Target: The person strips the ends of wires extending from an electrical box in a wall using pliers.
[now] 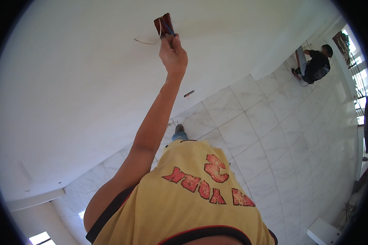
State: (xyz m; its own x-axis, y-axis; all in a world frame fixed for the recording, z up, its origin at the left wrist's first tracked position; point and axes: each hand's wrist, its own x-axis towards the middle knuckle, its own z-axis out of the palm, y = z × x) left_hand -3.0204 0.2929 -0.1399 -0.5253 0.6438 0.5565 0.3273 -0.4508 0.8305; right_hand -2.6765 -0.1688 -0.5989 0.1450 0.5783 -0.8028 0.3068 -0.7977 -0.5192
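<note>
My left arm reaches up to a white wall. My left hand (173, 56) is closed at the lower edge of a reddish-brown rectangular wall opening (158, 27). Its thumb and fingers pinch a blue wire (166, 27) that comes out of the opening; whether other wires are in the pinch is hidden by the fingers. A white wire (148, 43) leaves the same opening, curves down and sticks out to the left with its end free. My right hand is out of view.
Lower on the wall is a small slot (189, 94) with short wire ends. Pale marble-look tiles (249, 126) cover the floor. Another person (316, 65) in dark clothes crouches by the wall at far right, near barred windows (359, 81). A white box-like object (324, 232) stands at lower right.
</note>
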